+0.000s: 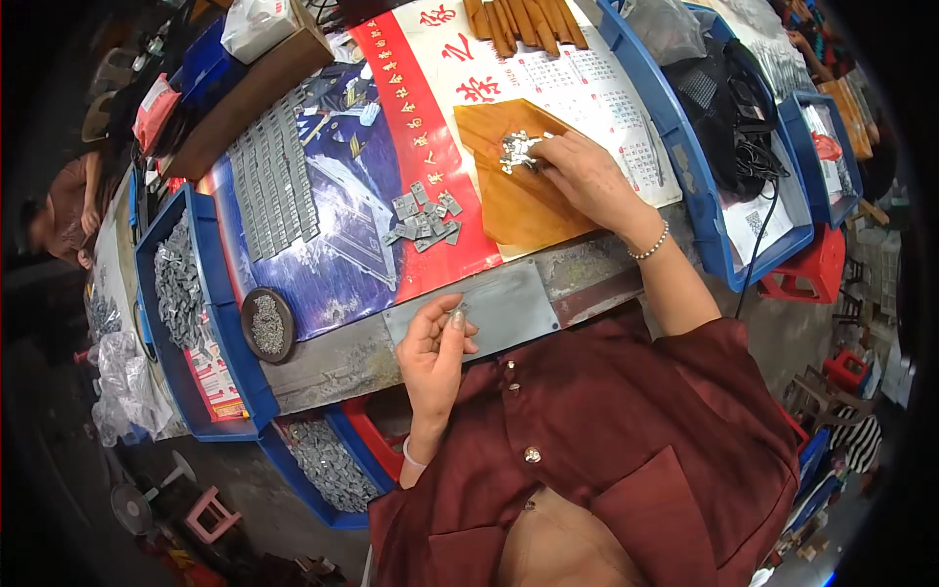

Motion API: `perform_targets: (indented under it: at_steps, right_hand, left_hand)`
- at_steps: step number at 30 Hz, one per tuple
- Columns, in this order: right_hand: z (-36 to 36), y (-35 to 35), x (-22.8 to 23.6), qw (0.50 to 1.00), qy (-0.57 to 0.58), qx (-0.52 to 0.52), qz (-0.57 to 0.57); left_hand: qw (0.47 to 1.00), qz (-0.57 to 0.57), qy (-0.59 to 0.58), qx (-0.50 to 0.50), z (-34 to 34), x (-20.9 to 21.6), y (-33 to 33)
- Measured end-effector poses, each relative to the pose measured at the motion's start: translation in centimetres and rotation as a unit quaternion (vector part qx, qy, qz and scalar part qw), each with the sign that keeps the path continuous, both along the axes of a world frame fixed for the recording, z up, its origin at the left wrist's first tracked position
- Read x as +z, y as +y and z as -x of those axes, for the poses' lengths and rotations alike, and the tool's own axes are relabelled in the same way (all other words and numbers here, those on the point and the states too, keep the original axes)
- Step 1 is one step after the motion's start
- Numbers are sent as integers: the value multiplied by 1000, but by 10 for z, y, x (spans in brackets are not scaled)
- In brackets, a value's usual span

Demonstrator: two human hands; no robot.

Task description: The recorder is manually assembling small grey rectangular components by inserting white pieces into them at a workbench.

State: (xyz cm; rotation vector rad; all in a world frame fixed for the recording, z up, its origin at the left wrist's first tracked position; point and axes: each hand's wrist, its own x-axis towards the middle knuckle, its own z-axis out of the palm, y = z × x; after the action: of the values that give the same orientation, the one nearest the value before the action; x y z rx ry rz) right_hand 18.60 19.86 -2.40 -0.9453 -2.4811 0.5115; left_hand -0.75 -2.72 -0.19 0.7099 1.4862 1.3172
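My right hand [589, 184] reaches to a small heap of shiny silver metal pieces [516, 150] on an amber-brown sheet [533, 220]. Its fingers are drawn together at the heap's right edge, and their tips are partly hidden. Over a grey metal plate [509, 308] at the table's near edge, my left hand [433, 357] is closed, thumb against fingers. Something tiny and shiny shows at its fingertips, too small to name. Between the hands and farther off lies a loose cluster of flat grey metal pieces [424, 220] on the printed poster.
Rows of grey pieces [274, 181] lie at the left, near a round dark dish [267, 325] of tiny metal parts. Blue trays hold grey parts [179, 284] at left and a black bag [724, 117] at right. Brown strips [523, 22] lie at the far edge.
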Motion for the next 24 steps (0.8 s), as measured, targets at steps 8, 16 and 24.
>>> perform_targets:
  at_steps: [8,16,24]
  right_hand:
    - [6,-18,20,970,138,-53,191]
    - [36,-86,42,760,364,-22,538]
    - [52,-100,34,833,342,-25,435]
  left_hand:
    - [998,-5,-13,-55,-6,4,12]
    - [995,-46,-94,1,-17,8,37]
    - [998,-58,-21,-3,-17,8,35]
